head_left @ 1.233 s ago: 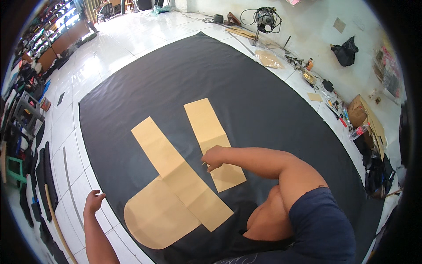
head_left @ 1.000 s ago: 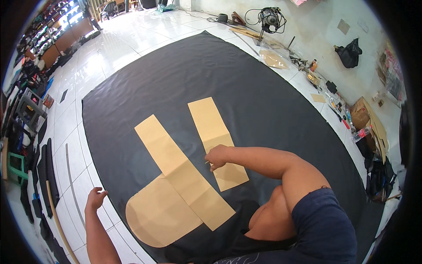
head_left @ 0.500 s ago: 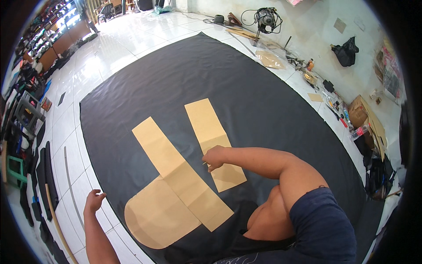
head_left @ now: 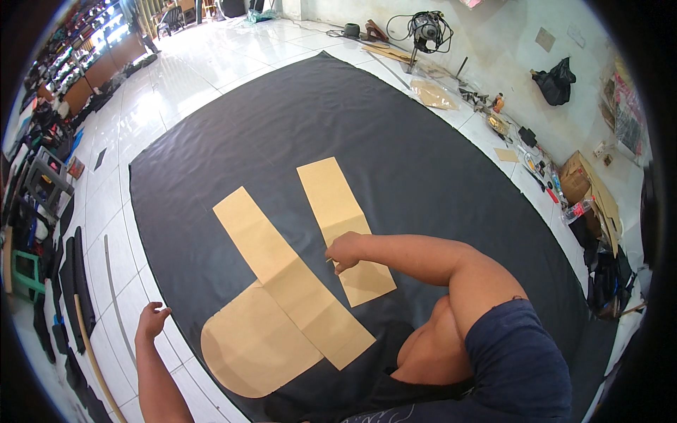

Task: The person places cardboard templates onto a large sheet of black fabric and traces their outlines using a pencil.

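A large black sheet (head_left: 233, 134) with a leather-like sheen is spread over the floor. On it lie a long tan paper strip (head_left: 289, 271), a shorter tan strip (head_left: 326, 187) and a tan piece with a rounded end (head_left: 254, 345), which meets the long strip's left side. My right hand (head_left: 345, 250) rests on the short strip's left edge, closed round a thin pen-like thing (head_left: 328, 261); only its pale tip shows. My left hand (head_left: 151, 322) is at the sheet's left edge, fingers loosely bent and apart, with nothing visible in them.
White floor tiles (head_left: 176, 77) surround the sheet. Along the right wall lie tools, a plastic bottle (head_left: 578, 210) and cardboard (head_left: 575, 176); a motor-like machine with cable (head_left: 429, 32) stands farther back. At left are a metal ruler (head_left: 116, 296), a wooden stick (head_left: 92, 352) and stools (head_left: 48, 178).
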{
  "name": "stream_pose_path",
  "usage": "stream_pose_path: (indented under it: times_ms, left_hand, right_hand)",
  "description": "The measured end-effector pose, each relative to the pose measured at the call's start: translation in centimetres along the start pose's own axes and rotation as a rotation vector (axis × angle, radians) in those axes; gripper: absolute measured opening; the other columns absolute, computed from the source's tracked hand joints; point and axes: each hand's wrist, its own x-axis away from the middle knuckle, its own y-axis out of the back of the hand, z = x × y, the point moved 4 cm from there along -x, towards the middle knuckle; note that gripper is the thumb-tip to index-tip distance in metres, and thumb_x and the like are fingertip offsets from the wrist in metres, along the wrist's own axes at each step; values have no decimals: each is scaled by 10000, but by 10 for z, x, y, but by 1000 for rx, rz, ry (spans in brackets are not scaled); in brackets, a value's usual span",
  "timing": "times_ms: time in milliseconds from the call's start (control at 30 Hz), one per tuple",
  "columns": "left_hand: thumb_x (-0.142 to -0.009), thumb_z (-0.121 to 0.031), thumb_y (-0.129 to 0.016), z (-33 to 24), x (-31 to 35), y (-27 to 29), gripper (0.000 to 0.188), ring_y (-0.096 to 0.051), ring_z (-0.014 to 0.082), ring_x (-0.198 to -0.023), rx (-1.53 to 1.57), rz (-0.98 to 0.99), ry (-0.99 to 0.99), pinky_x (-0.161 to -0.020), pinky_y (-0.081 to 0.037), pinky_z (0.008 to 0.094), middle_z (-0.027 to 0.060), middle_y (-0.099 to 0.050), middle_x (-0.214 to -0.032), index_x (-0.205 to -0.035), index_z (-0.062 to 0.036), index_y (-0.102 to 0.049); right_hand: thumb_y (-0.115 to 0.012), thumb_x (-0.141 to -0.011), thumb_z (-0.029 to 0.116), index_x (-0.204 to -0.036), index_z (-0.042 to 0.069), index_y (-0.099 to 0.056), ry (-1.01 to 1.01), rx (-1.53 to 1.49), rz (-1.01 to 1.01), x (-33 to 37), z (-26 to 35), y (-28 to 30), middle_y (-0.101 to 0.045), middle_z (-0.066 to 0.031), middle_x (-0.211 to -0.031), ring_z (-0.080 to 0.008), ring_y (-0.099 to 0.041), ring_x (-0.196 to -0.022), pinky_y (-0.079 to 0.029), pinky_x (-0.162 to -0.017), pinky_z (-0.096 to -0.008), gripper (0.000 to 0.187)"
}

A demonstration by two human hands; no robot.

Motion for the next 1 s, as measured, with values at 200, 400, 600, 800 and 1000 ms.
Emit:
stream_pose_path:
  times_ms: [200,400,600,800,1000]
  left_hand:
    - [-860,-285,-716,-8,3,1,598,-643,361,-1123,1,13,-2,-956,-507,415,277,-649,-1206,-1316,67,-558]
    - [-854,-292,-716,0,-2,1,596,-641,365,-1127,17,9,-2,-960,-506,414,281,-647,-1209,-1309,63,-569]
    - [-846,-300,-720,1,-3,1,589,-647,361,-1113,10,-9,-15,-952,-510,413,276,-652,-1199,-1295,56,-584]
    - [-847,-295,-724,-5,2,0,589,-650,359,-1103,-11,-7,-29,-945,-513,408,271,-654,-1196,-1299,55,-581]
    - [-849,-300,-726,4,-6,-2,589,-654,351,-1096,6,-20,-30,-935,-515,405,266,-660,-1186,-1296,56,-580]
  right_hand:
    - [-711,-854,473,-1152,109,-650,-8,-8,-12,2,-2,-1,-718,-68,-1046,-308,-671,-1033,-538,-833,-462,474]
    - [-710,-855,473,-1144,107,-647,-15,-13,-2,5,0,4,-715,-68,-1057,-307,-668,-1039,-536,-836,-460,470]
    - [-708,-855,480,-1153,104,-641,-18,-9,10,5,0,3,-718,-76,-1055,-310,-668,-1042,-536,-836,-462,483]
    - [-705,-860,485,-1151,105,-640,-8,-5,-5,7,-1,0,-718,-74,-1053,-313,-670,-1039,-538,-832,-462,483]
    - [-700,-863,493,-1133,101,-640,-9,-8,-9,9,2,4,-716,-76,-1040,-313,-672,-1030,-538,-828,-464,480]
